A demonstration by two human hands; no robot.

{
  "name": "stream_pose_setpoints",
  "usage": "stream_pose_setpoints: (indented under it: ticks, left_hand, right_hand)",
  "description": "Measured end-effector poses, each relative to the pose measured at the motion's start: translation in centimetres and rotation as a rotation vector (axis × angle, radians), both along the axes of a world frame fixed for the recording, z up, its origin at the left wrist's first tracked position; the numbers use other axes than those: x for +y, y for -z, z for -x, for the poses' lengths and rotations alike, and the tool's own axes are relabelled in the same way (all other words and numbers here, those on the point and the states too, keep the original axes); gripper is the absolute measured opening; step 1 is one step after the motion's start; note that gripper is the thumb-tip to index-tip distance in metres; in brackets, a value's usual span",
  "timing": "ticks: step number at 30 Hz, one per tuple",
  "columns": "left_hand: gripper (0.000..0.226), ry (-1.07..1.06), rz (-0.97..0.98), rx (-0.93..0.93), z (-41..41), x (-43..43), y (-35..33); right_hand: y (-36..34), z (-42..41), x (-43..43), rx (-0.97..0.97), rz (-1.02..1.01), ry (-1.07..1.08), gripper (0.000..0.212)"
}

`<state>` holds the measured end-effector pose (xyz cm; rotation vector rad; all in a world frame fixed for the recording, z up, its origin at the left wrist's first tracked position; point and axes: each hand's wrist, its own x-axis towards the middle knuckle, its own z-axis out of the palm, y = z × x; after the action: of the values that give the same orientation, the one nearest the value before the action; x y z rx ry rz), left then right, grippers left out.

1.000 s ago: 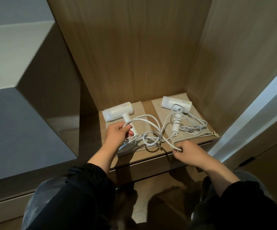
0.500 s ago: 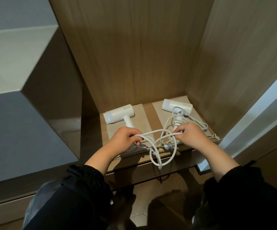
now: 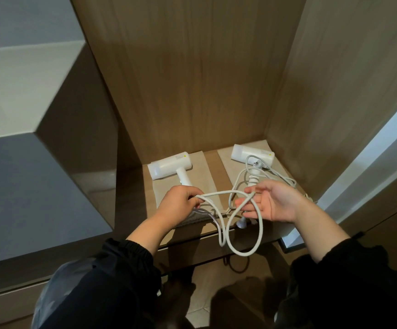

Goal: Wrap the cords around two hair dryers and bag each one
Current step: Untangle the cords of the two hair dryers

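– White cord (image 3: 226, 192), where is it pls?
– It runs btw. both hands, in front of the shelf (image 3: 190, 233). The L hand (image 3: 180, 205) grips it with curled fingers, at 6 o'clock of the L dryer (image 3: 170, 166), right at the end of the handle. The R hand (image 3: 273, 203) is spread, palm toward the camera, fingers nearly straight; the cord lies over them. One loop hangs at 6 o'clock, below the shelf edge.
– The hands are together?
– No, apart; only the cord joins them.
– And the 2nd dryer?
– The R dryer (image 3: 252, 154) lies at 11 o'clock of the R hand, on the beige R bag (image 3: 227, 162), its own cable (image 3: 280, 175) loose around the handle. The L dryer lies on the L bag (image 3: 204, 172), also beige.
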<state>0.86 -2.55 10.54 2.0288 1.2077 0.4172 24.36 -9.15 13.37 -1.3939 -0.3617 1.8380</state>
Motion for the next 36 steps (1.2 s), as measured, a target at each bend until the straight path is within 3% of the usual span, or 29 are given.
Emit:
stream_pose_setpoints:
  ticks: [2,4,7,10,14,17,20,25,29,33,36]
  left_hand:
    - [0.019,-0.019,-0.009,0.013,0.1,0.0,0.2]
    - [0.018,-0.033,-0.017,0.014,0.0,0.0,0.3]
    - [0.017,-0.038,0.002,0.007,-0.4,0.1,0.5]
    - [0.015,-0.009,0.055,-0.013,-0.5,0.1,0.6]
    - [0.015,-0.028,0.058,-0.027,-0.1,0.3,0.7]
    - [0.018,-0.101,0.069,-0.082,0.2,0.7,1.0]
    - [0.017,-0.093,0.125,-0.096,0.5,1.2,1.3]
    - [0.017,0.170,0.287,-0.047,0.6,0.9,0.9]
    - [0.013,0.257,0.370,-0.064,-0.3,0.5,0.2]
    - [0.013,0.068,0.250,-0.146,-0.7,0.6,0.4]
    - [0.025,-0.085,0.256,-0.257,-0.2,0.9,0.4]
  right_hand:
    - [0.0,-0.4,0.0,-0.041,-0.016,-0.060,0.038]
    - [-0.2,-0.3,0.0,-0.133,-0.044,-0.153,0.032]
    - [-0.1,0.5,0.0,-0.547,-0.128,-0.247,0.007]
    - [-0.2,1.2,0.0,-1.112,-0.192,-0.318,0.021]
    - [0.3,0.9,-0.1,-1.439,-0.258,-0.392,0.050]
    - [0.5,0.5,-0.4,-1.456,-0.350,-0.353,0.072]
    - [0.5,0.7,-0.6,-1.405,-0.463,-0.286,0.064]
    - [-0.2,1.1,-0.5,-1.386,-0.555,-0.202,0.052]
    - [-1.0,2.3,-0.1,-1.405,-0.660,-0.206,0.047]
    - [-0.6,2.3,0.3,-1.338,-0.667,-0.177,0.041]
    - [0.5,1.4,0.2,-1.188,-0.624,0.022,0.037]
